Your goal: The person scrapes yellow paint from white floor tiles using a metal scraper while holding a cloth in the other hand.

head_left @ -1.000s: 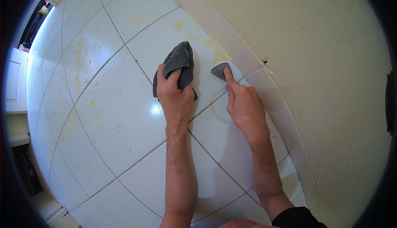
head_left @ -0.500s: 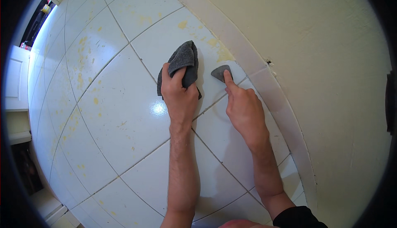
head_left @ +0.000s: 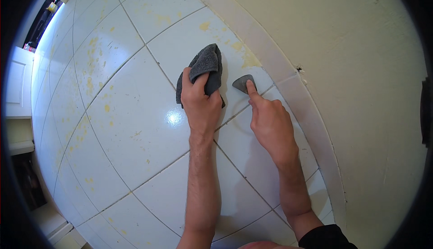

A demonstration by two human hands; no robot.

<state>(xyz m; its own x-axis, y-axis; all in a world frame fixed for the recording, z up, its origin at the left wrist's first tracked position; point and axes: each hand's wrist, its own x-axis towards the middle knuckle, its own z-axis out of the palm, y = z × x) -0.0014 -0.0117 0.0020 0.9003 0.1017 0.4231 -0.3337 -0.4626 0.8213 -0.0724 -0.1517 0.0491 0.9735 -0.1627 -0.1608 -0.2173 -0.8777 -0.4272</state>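
My left hand (head_left: 201, 107) is closed round a bunched dark grey cloth (head_left: 208, 66), held over the white floor tiles. To the right, my right hand (head_left: 273, 122) grips a scraper (head_left: 243, 84) with a flared grey blade. Its index finger lies stretched along the blade, and the handle is hidden under the palm. The blade is at the tile surface, a little nearer to me than a yellowish stain (head_left: 250, 59) beside the skirting. Whether its edge touches the tile I cannot tell.
A pale tile skirting (head_left: 293, 84) curves along the beige wall (head_left: 361, 91) at the right. Yellow spots (head_left: 90, 84) dot the tiles further left. At the far left stand a white panelled door (head_left: 19, 84) and a dark recess (head_left: 28, 181).
The scraper has drawn back slightly toward me, away from the stain by the skirting. The cloth stays in my left hand. The whole view has shifted a little.
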